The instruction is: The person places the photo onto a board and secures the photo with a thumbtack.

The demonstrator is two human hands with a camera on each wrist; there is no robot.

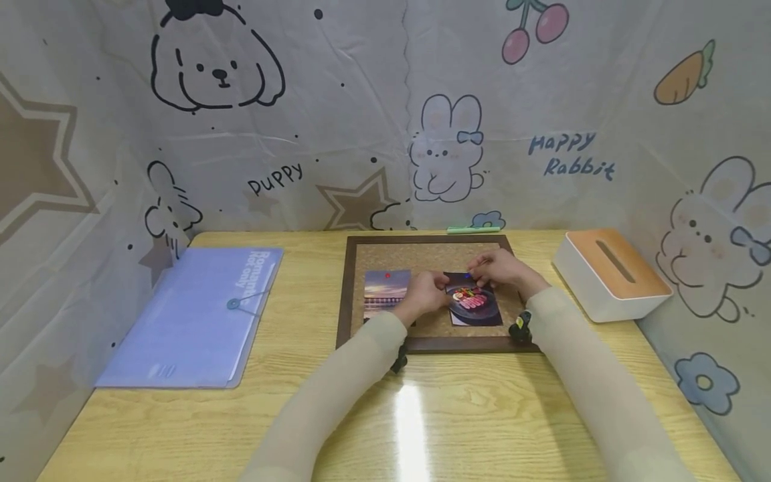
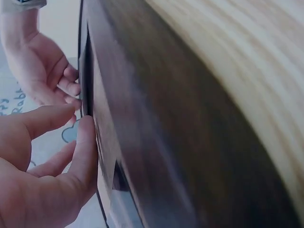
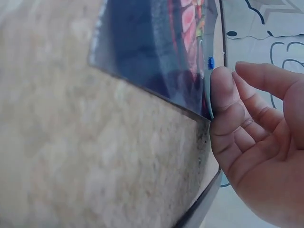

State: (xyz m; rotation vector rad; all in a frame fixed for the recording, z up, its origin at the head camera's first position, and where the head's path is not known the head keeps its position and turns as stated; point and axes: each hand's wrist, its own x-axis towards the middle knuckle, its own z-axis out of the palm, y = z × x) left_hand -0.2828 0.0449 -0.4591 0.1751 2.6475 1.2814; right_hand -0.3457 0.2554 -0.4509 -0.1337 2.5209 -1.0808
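A food photo (image 1: pixel 472 304) lies on a cork board (image 1: pixel 430 260) with a dark wooden frame, a blue pushpin (image 3: pixel 211 62) near its top edge. My left hand (image 1: pixel 424 294) touches the photo's left edge, thumb and fingers extended and spread apart in the left wrist view. At the photo's top right, my right hand (image 1: pixel 496 268) rests its fingertips at the corner beside the blue pushpin; its thumb stands apart in the right wrist view. Left of these, a sunset photo (image 1: pixel 385 291) hangs under a red pushpin (image 1: pixel 388 275), partly covered by my left hand.
A lilac document folder (image 1: pixel 187 321) lies on the left of the wooden table (image 1: pixel 355 428). To the right stands a white tissue box (image 1: pixel 602 294) with a wooden lid. A green pen-like stick (image 1: pixel 473 229) lies behind the board, close to the patterned curtain (image 1: pixel 355 87).
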